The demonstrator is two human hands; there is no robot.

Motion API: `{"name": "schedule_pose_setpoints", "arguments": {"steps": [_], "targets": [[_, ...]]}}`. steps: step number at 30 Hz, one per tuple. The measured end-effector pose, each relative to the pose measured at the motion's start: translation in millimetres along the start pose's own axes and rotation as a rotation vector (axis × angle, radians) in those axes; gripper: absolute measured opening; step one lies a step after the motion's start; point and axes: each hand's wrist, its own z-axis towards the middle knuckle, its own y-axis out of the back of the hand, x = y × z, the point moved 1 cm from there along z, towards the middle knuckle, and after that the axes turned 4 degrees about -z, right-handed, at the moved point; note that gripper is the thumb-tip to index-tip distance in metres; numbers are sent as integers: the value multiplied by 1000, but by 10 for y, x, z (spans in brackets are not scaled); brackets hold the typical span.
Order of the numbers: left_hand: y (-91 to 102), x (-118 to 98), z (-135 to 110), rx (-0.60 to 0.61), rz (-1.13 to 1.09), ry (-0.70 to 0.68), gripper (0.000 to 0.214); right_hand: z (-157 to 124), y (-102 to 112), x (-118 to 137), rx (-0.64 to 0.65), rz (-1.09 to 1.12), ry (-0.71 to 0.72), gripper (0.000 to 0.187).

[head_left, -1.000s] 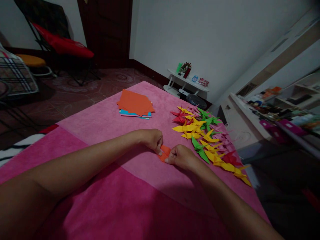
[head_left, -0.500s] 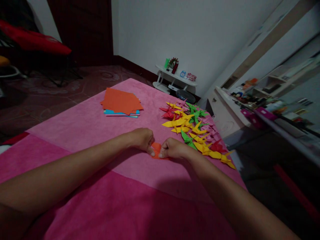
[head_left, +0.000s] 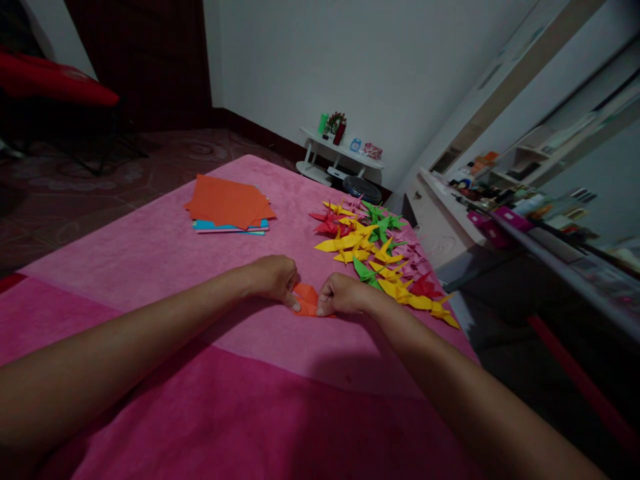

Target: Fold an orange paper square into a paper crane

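A small folded piece of orange origami paper (head_left: 307, 303) lies on the pink cloth between my hands. At its left edge, my left hand (head_left: 278, 280) is closed, with the thumb pressed down on the paper. My right hand (head_left: 340, 295) is curled on the paper's right side, thumb and fingers against it. The part under the fingers is hidden. Just beyond my right hand spreads a group of folded paper cranes (head_left: 353, 241) in yellow, red, green and pink.
A stack of square paper sheets (head_left: 227, 203), orange on top and blue below, lies at the back left of the pink cloth (head_left: 165, 267). A white shelf (head_left: 345, 152) stands by the wall. On the right is a dresser (head_left: 445, 210) crowded with bottles.
My left hand has slid a little left along the orange paper, so more of it shows between my hands. The whole view has shifted slightly.
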Motion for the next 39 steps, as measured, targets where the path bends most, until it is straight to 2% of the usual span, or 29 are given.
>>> {"name": "schedule_pose_setpoints", "arguments": {"steps": [9, 15, 21, 29, 33, 39], "targets": [[38, -46, -27, 9, -13, 18, 44, -70, -18, 50, -47, -21, -25, 10], [44, -62, -24, 18, 3, 25, 44, -75, 18, 48, 19, 33, 0, 6], [45, -60, -19, 23, 14, 12, 45, -104, 52, 7, 58, 11, 15, 23], [47, -52, -29, 26, 19, 18, 47, -124, -9, -184, -16, 3, 67, 14], [43, -50, -27, 28, 10, 20, 48, -192, -47, -168, -104, -54, 42, 17], [46, -62, -40, 14, 17, 19, 49, -287, -115, -91, -238, -149, -4, 8]]}}
